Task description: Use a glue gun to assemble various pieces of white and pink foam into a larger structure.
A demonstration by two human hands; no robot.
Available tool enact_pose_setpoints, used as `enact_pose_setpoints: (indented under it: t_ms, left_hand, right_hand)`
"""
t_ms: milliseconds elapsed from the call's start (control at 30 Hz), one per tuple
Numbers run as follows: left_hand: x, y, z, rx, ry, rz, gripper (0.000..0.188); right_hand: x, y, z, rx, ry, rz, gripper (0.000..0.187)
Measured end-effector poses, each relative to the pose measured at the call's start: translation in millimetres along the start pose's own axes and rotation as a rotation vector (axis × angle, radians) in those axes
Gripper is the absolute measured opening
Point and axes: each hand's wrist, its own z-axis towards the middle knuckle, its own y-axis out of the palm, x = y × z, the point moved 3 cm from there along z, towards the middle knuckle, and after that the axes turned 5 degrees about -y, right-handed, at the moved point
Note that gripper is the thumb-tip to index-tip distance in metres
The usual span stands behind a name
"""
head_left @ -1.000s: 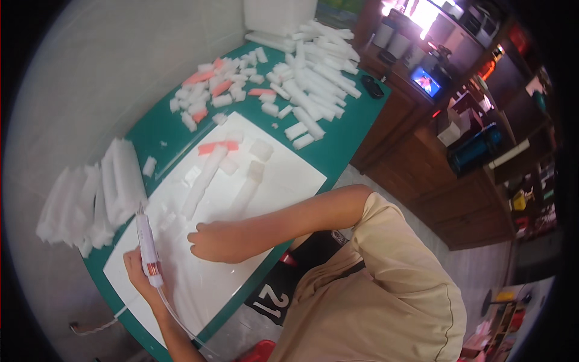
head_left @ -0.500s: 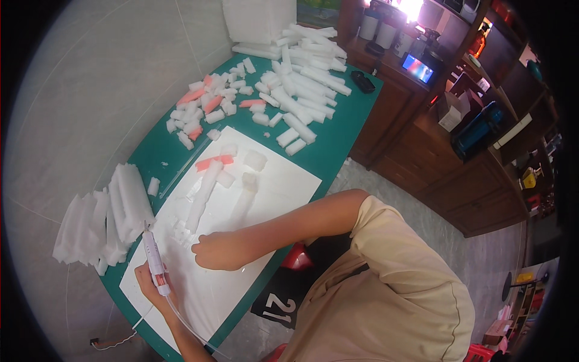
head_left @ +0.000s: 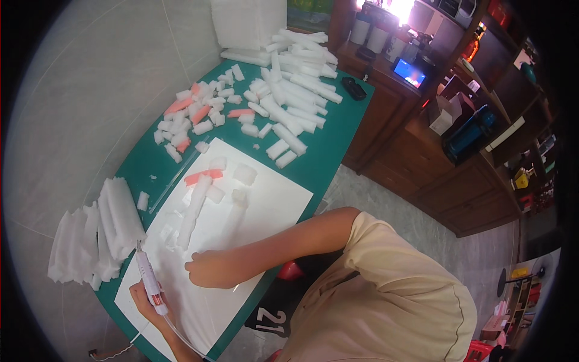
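My left hand (head_left: 145, 300) grips a white corded pen-shaped tool (head_left: 148, 274) with a thin metal tip. The tip points up by a stack of white foam strips (head_left: 114, 220) at the left edge. My right hand (head_left: 212, 268) is closed low over the white board (head_left: 274, 187); whatever its fingers hold is hidden. Just above that hand lies a long white foam strip (head_left: 194, 211), with a pink foam piece (head_left: 202, 176) at its far end. Further foam pieces, including a white block (head_left: 243, 174) and a pale strip (head_left: 234, 214), rest on the board.
A green table (head_left: 322, 160) carries a heap of small white and pink foam pieces (head_left: 196, 111) and a pile of long foam strips (head_left: 295, 90). Near its far right corner sits a black object (head_left: 354, 88). Wooden cabinets (head_left: 416, 163) stand to the right; a wall is left.
The whole view has shifted, so the table and both hands sit lower and slightly left. My grip on the tool and my closed right hand look much the same.
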Motion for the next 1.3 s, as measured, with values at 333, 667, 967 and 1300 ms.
enact_pose_setpoints:
  t_ms: [333, 667, 967, 1300]
  left_hand:
    - [12.6, -3.2, 0.5, 0.032, -0.042, 0.040, 0.019]
    - [8.9, 4.8, -1.3, 0.009, -0.085, -0.006, 0.024]
    - [-5.6, -1.1, 9.0, -0.003, -0.103, -0.109, 0.045]
    - [-10.7, -16.4, 3.3, 0.045, -0.229, -0.171, 0.029]
  right_hand:
    - [1.5, 3.1, 2.9, 0.031, -0.037, 0.002, 0.004]
    - [4.9, 5.7, -2.1, 0.073, -0.059, 0.023, 0.005]
    - [11.3, -1.4, -5.8, 0.012, -0.013, 0.139, 0.016]
    - [3.0, -33.8, -4.4, -0.131, 0.110, 0.280, 0.039]
